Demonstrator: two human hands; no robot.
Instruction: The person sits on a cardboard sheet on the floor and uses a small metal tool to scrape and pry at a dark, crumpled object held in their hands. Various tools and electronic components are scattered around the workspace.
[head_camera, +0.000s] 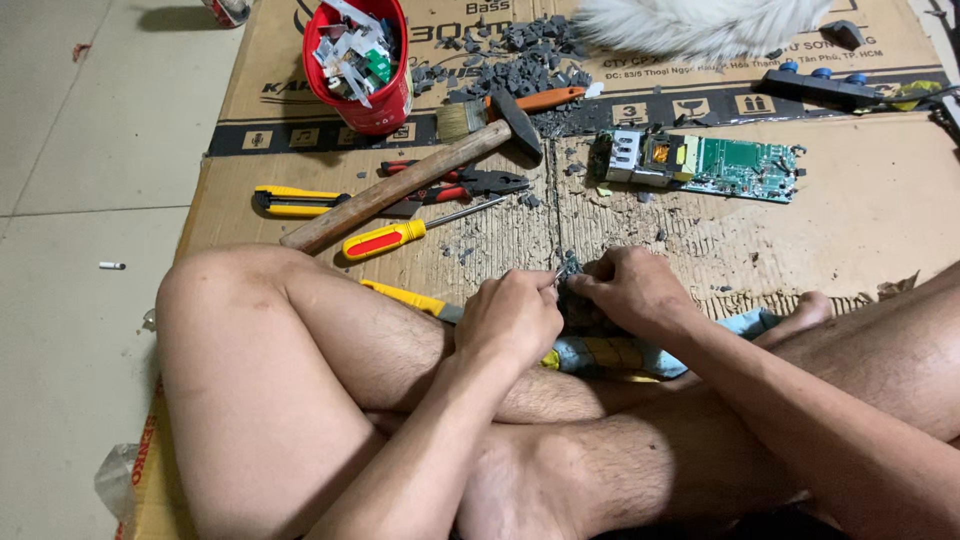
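I sit cross-legged on a flattened sheet of cardboard (880, 210), and both my hands meet over its near edge, just above my shins. My left hand (510, 318) is curled tight, thumb and forefinger pinching a thin metal tool whose tip pokes out toward the other hand. My right hand (632, 290) is closed too, fingers bent around a small dark gray part (570, 270) that sits between the two hands; most of it is hidden under my fingers, so I cannot tell its shape (it looks like a lump of broken casing). Under my hands, against my leg, lie a yellow handle (405, 296) and a bluish bundle wrapped with yellow tape (610, 352).

Farther up the cardboard, toward the middle, a wooden-handled hammer (420, 180) lies slanted, its head beside a small paintbrush (505, 108). Just below the hammer are a yellow and red screwdriver (400, 237), red-handled pliers (460, 185) and a yellow utility knife (295, 202) near the left edge. A green circuit board (700, 160) lies to the right of the hammer head. At the far edge a red bucket (365, 100) holds scrap pieces, with a heap of gray fragments (520, 62) beside it.
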